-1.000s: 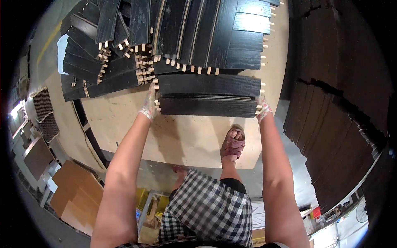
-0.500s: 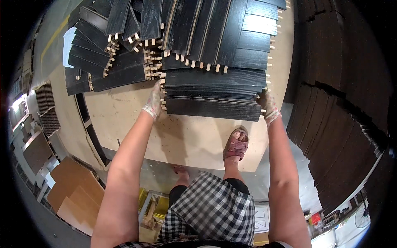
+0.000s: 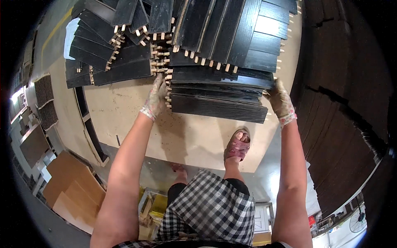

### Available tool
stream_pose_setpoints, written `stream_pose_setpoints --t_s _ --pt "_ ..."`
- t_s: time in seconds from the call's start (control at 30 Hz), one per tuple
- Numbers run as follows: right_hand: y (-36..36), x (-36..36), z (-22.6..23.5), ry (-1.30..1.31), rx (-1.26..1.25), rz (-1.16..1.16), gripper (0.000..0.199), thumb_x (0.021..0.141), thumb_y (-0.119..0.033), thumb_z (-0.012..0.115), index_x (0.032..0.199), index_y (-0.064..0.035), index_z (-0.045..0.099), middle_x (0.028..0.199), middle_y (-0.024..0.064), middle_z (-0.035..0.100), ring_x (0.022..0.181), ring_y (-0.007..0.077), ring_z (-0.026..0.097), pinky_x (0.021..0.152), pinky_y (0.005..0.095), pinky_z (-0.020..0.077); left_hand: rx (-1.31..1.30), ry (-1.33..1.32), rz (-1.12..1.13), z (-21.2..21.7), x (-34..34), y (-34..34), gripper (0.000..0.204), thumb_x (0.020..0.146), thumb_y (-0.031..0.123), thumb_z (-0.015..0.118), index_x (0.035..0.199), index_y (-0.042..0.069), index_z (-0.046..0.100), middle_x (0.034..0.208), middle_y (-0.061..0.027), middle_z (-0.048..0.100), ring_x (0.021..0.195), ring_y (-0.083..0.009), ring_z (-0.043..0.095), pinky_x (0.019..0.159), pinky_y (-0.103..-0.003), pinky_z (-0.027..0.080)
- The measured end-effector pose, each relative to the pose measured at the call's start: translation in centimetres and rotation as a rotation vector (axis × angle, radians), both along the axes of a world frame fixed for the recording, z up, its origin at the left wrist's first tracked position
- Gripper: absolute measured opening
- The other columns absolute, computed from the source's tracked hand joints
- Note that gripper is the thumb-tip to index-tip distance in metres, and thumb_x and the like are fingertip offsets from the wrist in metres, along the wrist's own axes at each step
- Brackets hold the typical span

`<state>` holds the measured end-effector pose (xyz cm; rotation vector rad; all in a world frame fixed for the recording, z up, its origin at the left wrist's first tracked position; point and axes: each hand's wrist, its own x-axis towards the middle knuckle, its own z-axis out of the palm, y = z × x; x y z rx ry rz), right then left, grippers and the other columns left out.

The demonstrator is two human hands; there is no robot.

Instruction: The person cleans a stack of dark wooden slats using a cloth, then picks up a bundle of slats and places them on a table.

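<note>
Two gloved hands grip a stack of black boards by its ends.

The left hand (image 3: 155, 96), in a patterned work glove, presses against the left end of the stack of black boards (image 3: 219, 97), where pale wooden pegs stick out; the right hand (image 3: 282, 101), gloved the same way, clasps the right end. Both arms are stretched straight out, the stack held between them over the light wooden tabletop (image 3: 124, 111). Just beyond it, farther black boards (image 3: 198, 29) with pegged ends lie fanned across the table. A sandalled foot (image 3: 237, 144) rests on the table's near edge. At near left, brown cardboard boxes (image 3: 68, 186) sit on the floor; at right stands a dark pile of panels (image 3: 347, 124).
</note>
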<state>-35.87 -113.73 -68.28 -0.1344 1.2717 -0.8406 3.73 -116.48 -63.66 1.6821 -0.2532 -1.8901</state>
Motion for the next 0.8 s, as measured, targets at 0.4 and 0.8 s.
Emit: stream_pose_setpoints --t_s 0.4,0.8 --pt "1.1 2.0 5.2 0.228 -0.226 0.380 0.066 0.074 -0.029 0.070 0.132 -0.0039 0.048 0.115 0.0094 0.056 0.101 0.0188 0.055 0.091 0.0300 0.0433 0.069 0.058 -0.186 -2.8 4.5 2.3 0.039 0.084 0.035 0.061 0.115 0.012 0.059 0.105 -0.0073 0.059 0.087 -0.0228 0.060 0.077 -0.042 0.053" --pt "0.6 2.6 3.5 0.199 -0.167 0.328 0.051 0.092 -0.038 0.051 0.132 -0.0058 0.053 0.134 0.0146 0.051 0.125 0.0231 0.045 0.105 0.0339 0.0331 -0.075 0.123 -0.107 -0.1 1.5 0.5 0.078 0.086 0.064 0.050 0.143 0.012 0.036 0.140 -0.0121 0.044 0.130 -0.0319 0.038 0.106 -0.049 0.030"
